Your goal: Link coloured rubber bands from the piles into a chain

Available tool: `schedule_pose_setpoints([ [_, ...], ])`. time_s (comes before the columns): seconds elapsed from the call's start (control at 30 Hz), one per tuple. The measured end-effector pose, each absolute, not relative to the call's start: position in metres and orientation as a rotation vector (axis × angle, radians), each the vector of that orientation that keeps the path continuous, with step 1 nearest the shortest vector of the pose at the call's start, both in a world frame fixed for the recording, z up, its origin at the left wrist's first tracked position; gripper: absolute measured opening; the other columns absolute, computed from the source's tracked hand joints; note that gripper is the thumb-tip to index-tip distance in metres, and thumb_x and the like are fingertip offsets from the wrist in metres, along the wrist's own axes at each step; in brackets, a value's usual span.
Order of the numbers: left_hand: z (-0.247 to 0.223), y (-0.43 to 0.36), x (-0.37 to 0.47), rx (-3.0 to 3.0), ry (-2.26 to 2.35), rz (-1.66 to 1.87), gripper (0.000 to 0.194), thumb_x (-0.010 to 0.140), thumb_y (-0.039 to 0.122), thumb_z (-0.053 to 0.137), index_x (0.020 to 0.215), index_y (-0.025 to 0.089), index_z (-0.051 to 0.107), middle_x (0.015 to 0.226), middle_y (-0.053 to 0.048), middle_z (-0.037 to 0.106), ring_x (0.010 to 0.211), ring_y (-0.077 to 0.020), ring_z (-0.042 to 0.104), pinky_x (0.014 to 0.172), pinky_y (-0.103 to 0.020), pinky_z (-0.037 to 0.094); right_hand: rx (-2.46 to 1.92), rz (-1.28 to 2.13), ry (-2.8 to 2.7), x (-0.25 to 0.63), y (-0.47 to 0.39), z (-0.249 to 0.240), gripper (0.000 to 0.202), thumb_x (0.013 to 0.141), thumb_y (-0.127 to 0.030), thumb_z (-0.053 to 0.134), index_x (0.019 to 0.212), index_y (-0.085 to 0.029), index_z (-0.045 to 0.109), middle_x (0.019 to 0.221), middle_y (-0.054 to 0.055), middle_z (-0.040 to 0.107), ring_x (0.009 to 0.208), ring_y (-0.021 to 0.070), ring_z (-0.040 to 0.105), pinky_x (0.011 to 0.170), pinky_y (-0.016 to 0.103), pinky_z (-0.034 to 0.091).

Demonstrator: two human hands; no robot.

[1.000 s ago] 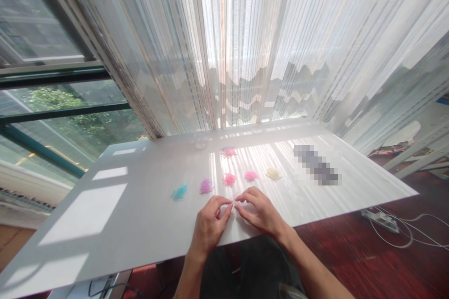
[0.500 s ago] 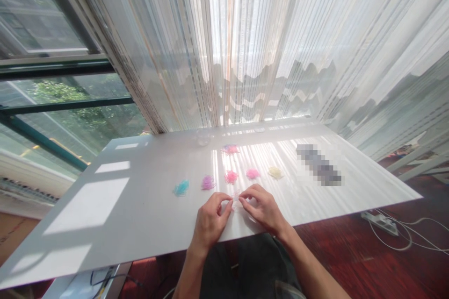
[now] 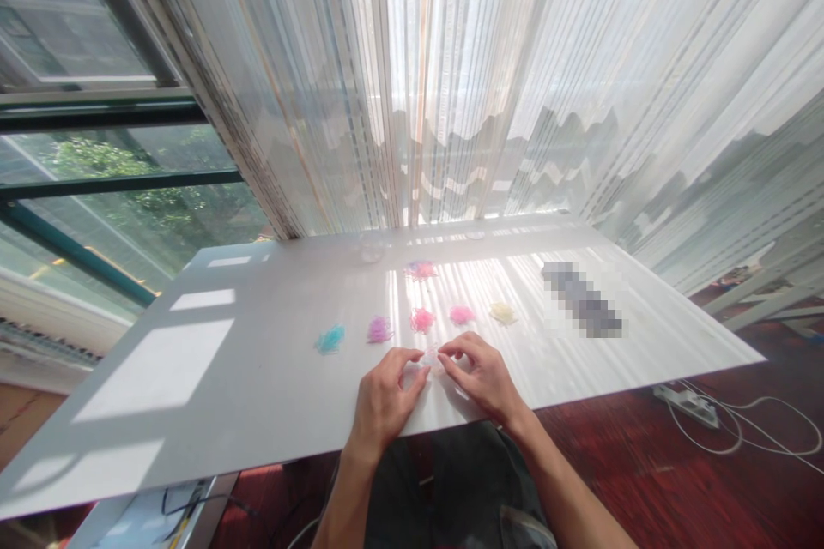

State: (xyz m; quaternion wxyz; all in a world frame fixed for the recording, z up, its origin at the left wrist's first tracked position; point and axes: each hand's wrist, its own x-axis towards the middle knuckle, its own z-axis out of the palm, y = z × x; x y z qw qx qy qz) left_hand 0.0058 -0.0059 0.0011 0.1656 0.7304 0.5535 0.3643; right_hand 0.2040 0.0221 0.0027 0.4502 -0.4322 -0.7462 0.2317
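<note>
My left hand point(image 3: 384, 393) and my right hand point(image 3: 481, 376) meet near the table's front edge, thumbs and forefingers bent into pinches. Between the fingertips is a small, pale pink tangle of thin rubber bands point(image 3: 432, 361), too fine to count. Just beyond the hands lies a row of small piles of rubber bands: teal point(image 3: 330, 339), purple point(image 3: 379, 328), coral red point(image 3: 422, 320), pink point(image 3: 462, 314) and pale yellow point(image 3: 503, 313). Behind the row sits a mixed pink and violet pile point(image 3: 421, 270).
The white table point(image 3: 270, 412) has a clear round container point(image 3: 372, 249) and a flat round piece point(image 3: 475, 235) at its back. A pixelated dark object point(image 3: 584, 300) lies to the right. A power strip point(image 3: 686, 406) with cables is on the floor. Curtains point(image 3: 451, 86) hang behind.
My fingertips have shifted slightly around the pale pink rubber bands, and the left fingers sit a little nearer the right. The view has moved slightly; the piles stay in place.
</note>
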Motion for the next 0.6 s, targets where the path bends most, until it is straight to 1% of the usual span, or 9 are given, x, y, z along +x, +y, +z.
schedule_pose_setpoints([
  [0.1,0.0016,-0.0063,0.0049,2.073,1.538,1.062,0.022,0.098,0.035,0.061,0.114,0.024,0.072,0.103,-0.003,0.076,0.07,-0.0146,0.067,0.07,-0.026,0.055,-1.038,0.586,-1.859,0.2043,0.0208,0.0036,0.011,0.094,-0.026,0.066,0.095,-0.022,0.076,0.082,0.004,0.068,0.075,0.019,0.066,0.069,0.031,0.057],
  [0.2,0.0016,-0.0065,0.0043,2.063,1.485,1.094,0.022,0.099,0.034,0.06,0.113,0.024,0.073,0.102,-0.004,0.076,0.068,-0.0139,0.065,0.069,-0.025,0.055,-1.013,0.601,-1.88,0.2047,0.02,0.0034,0.013,0.095,-0.026,0.065,0.097,-0.022,0.077,0.083,0.005,0.069,0.075,0.019,0.067,0.069,0.031,0.058],
  [0.27,0.0014,-0.0064,0.0041,2.031,1.451,1.108,0.022,0.1,0.035,0.059,0.11,0.022,0.074,0.101,-0.004,0.077,0.07,-0.0143,0.066,0.068,-0.025,0.055,-1.007,0.604,-1.893,0.205,0.02,0.0028,0.013,0.095,-0.026,0.065,0.098,-0.022,0.077,0.084,0.005,0.07,0.075,0.0189,0.067,0.069,0.031,0.059],
  [0.4,0.001,-0.0064,0.0043,1.977,1.406,1.138,0.021,0.101,0.035,0.058,0.101,0.021,0.074,0.098,-0.005,0.076,0.082,-0.0167,0.07,0.07,-0.025,0.055,-0.991,0.598,-1.904,0.2052,0.0204,0.0023,0.012,0.095,-0.024,0.065,0.097,-0.022,0.077,0.083,0.005,0.07,0.075,0.0183,0.067,0.069,0.03,0.058],
  [0.6,0.0006,-0.0068,0.0042,1.963,1.387,1.193,0.017,0.1,0.032,0.06,0.099,0.022,0.073,0.097,-0.004,0.076,0.082,-0.0165,0.07,0.068,-0.024,0.054,-0.992,0.583,-1.898,0.2045,0.02,0.0037,0.011,0.094,-0.022,0.066,0.096,-0.022,0.077,0.082,0.004,0.07,0.075,0.0182,0.067,0.068,0.029,0.058],
])
